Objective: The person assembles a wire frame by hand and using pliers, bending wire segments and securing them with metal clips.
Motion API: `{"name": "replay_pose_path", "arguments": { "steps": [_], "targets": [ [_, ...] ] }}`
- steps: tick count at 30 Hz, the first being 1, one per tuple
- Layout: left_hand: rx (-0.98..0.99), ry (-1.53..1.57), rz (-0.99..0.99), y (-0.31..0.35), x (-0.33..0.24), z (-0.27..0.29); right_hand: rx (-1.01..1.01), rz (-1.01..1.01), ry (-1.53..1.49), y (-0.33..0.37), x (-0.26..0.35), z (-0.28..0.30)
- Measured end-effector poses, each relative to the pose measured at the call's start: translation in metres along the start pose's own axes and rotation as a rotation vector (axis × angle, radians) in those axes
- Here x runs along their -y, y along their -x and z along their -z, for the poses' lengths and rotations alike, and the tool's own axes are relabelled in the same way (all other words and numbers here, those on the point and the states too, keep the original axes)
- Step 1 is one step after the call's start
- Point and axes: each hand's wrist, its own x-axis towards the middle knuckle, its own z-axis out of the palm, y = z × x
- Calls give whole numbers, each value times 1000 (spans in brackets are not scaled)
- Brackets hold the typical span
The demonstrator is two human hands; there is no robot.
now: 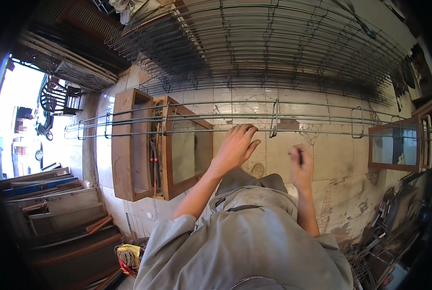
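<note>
A long rebar cage point(317, 131) of thin steel rods tied through rectangular stirrups lies across in front of me. It rests on wooden frames at both ends. My left hand point(236, 145) is on its near rod, fingers curled over the bar and thumb apart, left of a middle stirrup point(275, 118). Nearer to me and to the right, my right hand point(301, 166) is held off the cage with its fingers closed. A small dark spot shows at those fingertips; I cannot make out what it is.
Wooden box frames point(124, 145) stand at left, with red-handled pliers point(154, 166) in the gap between them. Another wooden frame point(394, 166) is at right. Beyond lies a big stack of rebar cages point(283, 53). Boards point(66, 227) are piled lower left, metal scraps point(385, 237) lower right.
</note>
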Motion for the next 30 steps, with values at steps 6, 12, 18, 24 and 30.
{"name": "replay_pose_path", "arguments": {
  "steps": [6, 12, 18, 24, 30],
  "targets": [
    [260, 10, 2, -37, 12, -24, -103, 94, 456, -18, -45, -61],
    [155, 28, -15, -38, 6, -34, -97, 216, 493, -26, -77, -67],
    [198, 21, 81, -37, 1, -34, -29, 213, 464, -25, -65, -62],
    [-534, 232, 98, 13, -5, -6, -26, 152, 508, -27, -66, -62],
    [-1167, 322, 762, 121, 100, 24, 22, 87, 516, -24, -58, -60]
  ]
}}
